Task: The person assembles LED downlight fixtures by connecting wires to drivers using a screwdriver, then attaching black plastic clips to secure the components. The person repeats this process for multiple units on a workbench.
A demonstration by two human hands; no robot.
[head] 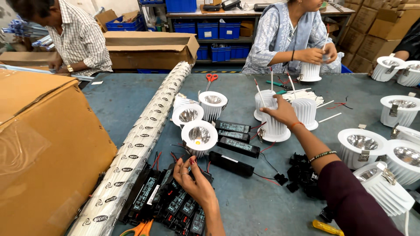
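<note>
Centrally, bare table (245,205) lies between both hands, left (192,177) and right (280,112).

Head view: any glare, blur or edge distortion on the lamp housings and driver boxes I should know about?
Head view: even overhead light, soft shadows; bright glare in the reflector of the lamp above the left hand; right hand on the finned white housing reads sharp; black driver boxes sharp, labels too small to read; wide-angle bending stretches the cardboard box and frame corners.
</note>
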